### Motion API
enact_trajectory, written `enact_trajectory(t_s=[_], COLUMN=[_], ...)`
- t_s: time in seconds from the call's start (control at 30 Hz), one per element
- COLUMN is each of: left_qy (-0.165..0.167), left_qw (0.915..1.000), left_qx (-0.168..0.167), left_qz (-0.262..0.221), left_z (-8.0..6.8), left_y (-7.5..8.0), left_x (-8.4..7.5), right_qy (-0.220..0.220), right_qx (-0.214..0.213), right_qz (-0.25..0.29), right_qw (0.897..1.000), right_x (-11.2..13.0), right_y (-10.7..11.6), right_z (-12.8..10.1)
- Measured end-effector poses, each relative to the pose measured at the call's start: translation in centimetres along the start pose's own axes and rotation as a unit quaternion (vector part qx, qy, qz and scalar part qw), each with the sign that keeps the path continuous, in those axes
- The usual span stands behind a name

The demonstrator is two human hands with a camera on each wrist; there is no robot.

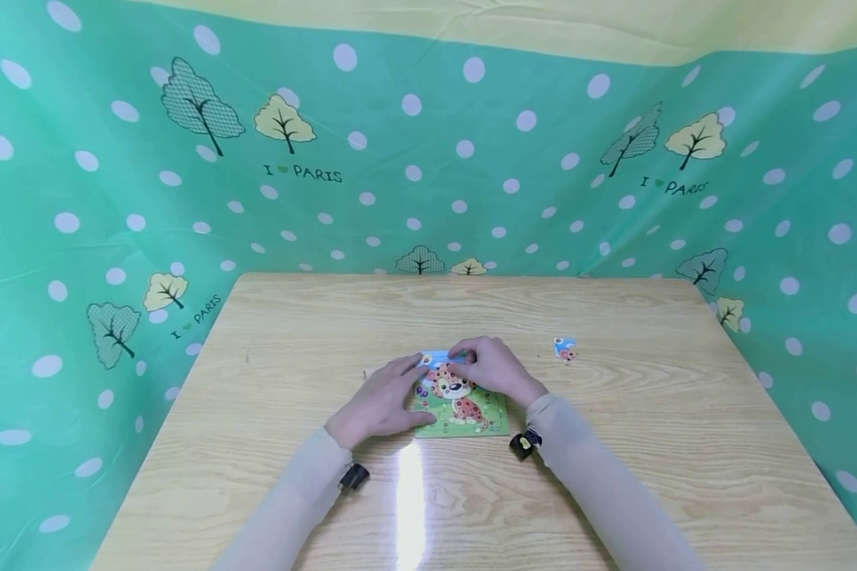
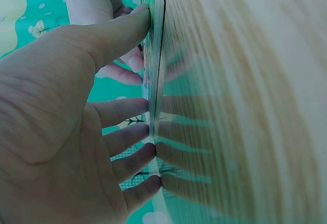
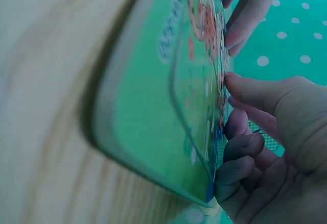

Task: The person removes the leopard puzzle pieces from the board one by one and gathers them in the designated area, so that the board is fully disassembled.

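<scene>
puzzle [image 1: 443,408], likely steadied at left

the puzzle lies flat on the table [image 1: 614,476]. the left hand [image 1: 382,400] rests spread along its left side, unclenched, perhaps to stop it sliding. the right hand [image 1: 496,367] curls over the far right corner; whether it pinches anything, i cannot tell. a loose piece [image 1: 563,347] lies off to the right, apparently handy yet clear.

the left hand [image 1: 384,402] is spread, the right hand [image 1: 498,369] curled.
</scene>
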State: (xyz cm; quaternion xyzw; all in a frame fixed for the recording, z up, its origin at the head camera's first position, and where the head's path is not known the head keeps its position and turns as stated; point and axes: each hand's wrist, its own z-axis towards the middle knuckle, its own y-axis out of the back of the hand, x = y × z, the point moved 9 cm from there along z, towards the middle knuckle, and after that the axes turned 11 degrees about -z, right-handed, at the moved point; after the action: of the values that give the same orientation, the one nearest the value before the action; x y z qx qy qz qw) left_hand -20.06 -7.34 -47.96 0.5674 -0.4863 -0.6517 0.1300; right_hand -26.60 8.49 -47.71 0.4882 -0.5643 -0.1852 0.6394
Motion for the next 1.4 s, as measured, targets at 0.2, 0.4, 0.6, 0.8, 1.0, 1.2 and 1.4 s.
enact_trajectory(t_s=[0.2,0.4,0.6,0.8,1.0,1.2,1.4], left_qy=[0.0,0.007,0.008,0.019,0.025,0.025,0.021], left_qw=[1.0,1.0,0.9999,0.9997,0.9995,0.9996,0.9997], left_qx=[0.001,0.0,-0.001,-0.003,0.0,0.002,0.008], left_qz=[-0.004,-0.005,-0.008,-0.015,-0.017,-0.013,-0.009], left_z=[0.0,0.0,0.1,0.2,0.3,0.3,0.2], left_y=[-0.1,0.0,0.1,0.2,0.0,0.0,0.0], left_x=[0.0,0.0,-0.1,0.0,0.0,0.0,-0.1], right_qy=[-0.004,-0.012,-0.019,-0.028,-0.028,-0.032,-0.019], right_qx=[0.034,0.079,0.104,0.119,0.13,0.112,0.08], right_qz=[-0.034,-0.053,-0.054,-0.03,-0.015,-0.026,-0.037], right_qw=[0.999,0.995,0.993,0.992,0.991,0.993,0.996], right_x=[0.3,0.7,0.7,0.3,0.1,0.1,0.0], right_y=[-0.2,-0.1,-0.3,-0.6,-0.7,-0.6,-0.2], right_z=[-0.3,-0.3,0.0,0.6,0.6,0.4,0.4])
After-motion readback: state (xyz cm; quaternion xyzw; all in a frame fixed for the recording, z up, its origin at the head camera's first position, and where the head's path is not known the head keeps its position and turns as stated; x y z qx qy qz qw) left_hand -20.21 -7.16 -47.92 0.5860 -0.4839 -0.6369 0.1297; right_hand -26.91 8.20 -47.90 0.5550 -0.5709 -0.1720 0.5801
